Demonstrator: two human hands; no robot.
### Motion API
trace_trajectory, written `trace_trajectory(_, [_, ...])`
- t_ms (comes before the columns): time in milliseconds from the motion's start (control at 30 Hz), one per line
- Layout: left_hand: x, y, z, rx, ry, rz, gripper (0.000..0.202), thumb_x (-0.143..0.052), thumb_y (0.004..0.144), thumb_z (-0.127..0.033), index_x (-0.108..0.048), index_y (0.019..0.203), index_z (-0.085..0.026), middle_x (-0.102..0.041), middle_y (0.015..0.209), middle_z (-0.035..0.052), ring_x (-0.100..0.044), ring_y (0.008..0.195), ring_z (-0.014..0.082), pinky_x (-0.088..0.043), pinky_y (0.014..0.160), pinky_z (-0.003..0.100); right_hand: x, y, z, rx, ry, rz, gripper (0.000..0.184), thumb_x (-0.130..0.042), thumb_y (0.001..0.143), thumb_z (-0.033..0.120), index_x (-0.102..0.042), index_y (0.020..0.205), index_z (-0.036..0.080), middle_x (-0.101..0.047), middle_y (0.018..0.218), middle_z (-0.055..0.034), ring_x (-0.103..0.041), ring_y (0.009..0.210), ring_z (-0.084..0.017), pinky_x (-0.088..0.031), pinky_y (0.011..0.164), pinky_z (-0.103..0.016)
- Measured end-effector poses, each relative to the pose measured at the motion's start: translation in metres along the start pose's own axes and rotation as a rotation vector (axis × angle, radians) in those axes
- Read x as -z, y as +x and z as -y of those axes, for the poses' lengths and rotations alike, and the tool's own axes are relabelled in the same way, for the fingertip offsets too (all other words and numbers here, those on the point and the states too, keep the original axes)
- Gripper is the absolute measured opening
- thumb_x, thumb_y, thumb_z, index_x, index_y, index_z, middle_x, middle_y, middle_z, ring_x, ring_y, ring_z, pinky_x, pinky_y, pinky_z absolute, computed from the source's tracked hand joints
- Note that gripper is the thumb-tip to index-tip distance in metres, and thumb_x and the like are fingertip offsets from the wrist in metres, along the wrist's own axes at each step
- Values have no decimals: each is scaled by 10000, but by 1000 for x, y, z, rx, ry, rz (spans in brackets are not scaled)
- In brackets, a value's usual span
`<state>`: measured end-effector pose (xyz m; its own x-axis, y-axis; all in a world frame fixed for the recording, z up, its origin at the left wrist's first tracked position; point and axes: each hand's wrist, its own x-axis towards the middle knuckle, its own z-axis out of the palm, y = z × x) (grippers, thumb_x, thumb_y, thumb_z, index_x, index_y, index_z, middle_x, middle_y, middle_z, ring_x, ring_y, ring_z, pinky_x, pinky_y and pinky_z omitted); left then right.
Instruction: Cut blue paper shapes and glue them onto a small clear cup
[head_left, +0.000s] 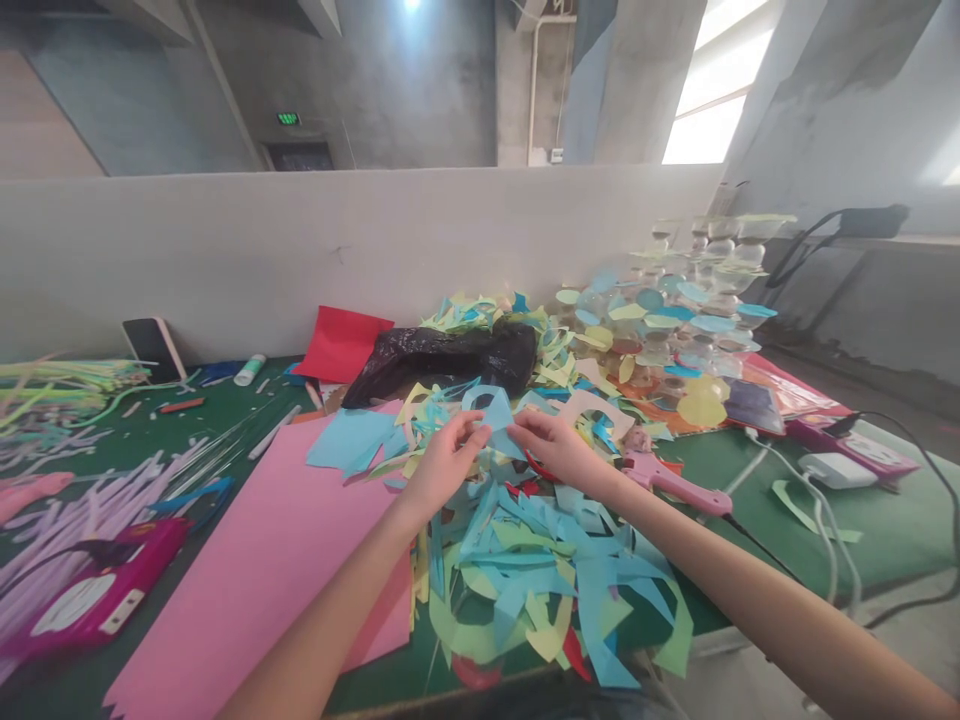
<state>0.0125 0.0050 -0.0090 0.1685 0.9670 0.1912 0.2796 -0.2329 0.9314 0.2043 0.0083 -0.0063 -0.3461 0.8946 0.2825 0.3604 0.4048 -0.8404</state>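
Our left grip (442, 468) and right grip (556, 450) are closed, pinching a light-blue paper offcut (493, 418) close together, which keeps it steady above the heaped paper scraps (540, 580) on the green table (720, 470), right of a pink card sheet (247, 580).

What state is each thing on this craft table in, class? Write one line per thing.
Left hand: raised, pinching the cutout.
Right hand: raised, pinching the cutout.
Blue paper cutout: held up, irregularly cut.
Paper scraps: loosely heaped.
Pink glue gun: lying down, cord attached.
Pink paper sheet: lying flat.
Red paper sheet: lying tilted.
Black plastic bag: crumpled, bulging.
Phone: propped against the wall.
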Motion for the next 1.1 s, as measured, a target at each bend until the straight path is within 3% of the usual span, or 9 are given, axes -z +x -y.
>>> trace_trajectory(167, [0,-1,-4,35,12,9,312,-574,823,-499,-624,856,-193,-595,767,12,-511,656,136,-422,580,237,0,1,-2,14,-13,0,328,-448,913,478,-531,761,199,-475,691,26,-458,653,-129,-402,616,-256])
trace_trajectory(300, [-1,-3,-7,1,20,-12,309,-581,819,-504,-587,790,-196,-533,714,-15,-452,616,119,-381,563,228,-4,0,-6,-6,6,-19,272,-463,912,458,-571,923,208,-582,821,-6,-550,743,-152,-466,653,-273])
trace_trajectory(433, [-1,-5,-10,-6,33,-65,354,-614,789,-521,-482,716,-201,-395,647,-50,-344,554,97,-309,509,218,-8,-3,-7,26,-32,-136,305,-536,874,463,-509,1051,216,-576,993,-52,-579,913,-187,-512,716,-303])
trace_trajectory(567, [-3,-7,-14,12,23,-94,428,-645,750,-539,-383,675,-210,-287,649,-58,-286,553,93,-287,481,211,-9,-6,0,74,-78,-72,346,-585,852,458,-483,1072,211,-567,1041,-69,-582,937,-191,-519,797,-338])
trace_trajectory(667, [-4,-7,-14,16,-16,-60,404,-639,753,-543,-419,694,-211,-331,651,-54,-331,568,99,-333,501,215,-9,-8,5,120,-157,-21,394,-627,828,410,-464,1128,214,-580,1043,-73,-585,943,-203,-508,820,-355])
trace_trajectory(767, [-5,-7,-11,12,-51,-13,363,-631,760,-540,-482,729,-210,-432,646,-37,-435,611,125,-390,553,236,-8,-8,4,109,-151,-23,316,-548,877,385,-473,1140,226,-600,987,-57,-596,896,-196,-507,764,-332])
trace_trajectory(933, [-4,-4,-6,-13,-94,5,339,-639,771,-528,-524,775,-209,-523,681,-17,-543,703,162,-437,616,256,-4,-3,-3,20,2,-164,266,-427,922,462,-527,965,219,-559,800,-8,-548,687,-153,-464,583,-262])
trace_trajectory(1100, [-3,-5,-10,-41,-73,-16,283,-593,826,-482,-558,824,-201,-582,781,-4,-555,752,151,-445,665,248,0,1,-1,-3,124,-164,307,-454,887,497,-541,859,204,-534,712,16,-513,656,-142,-442,605,-257])
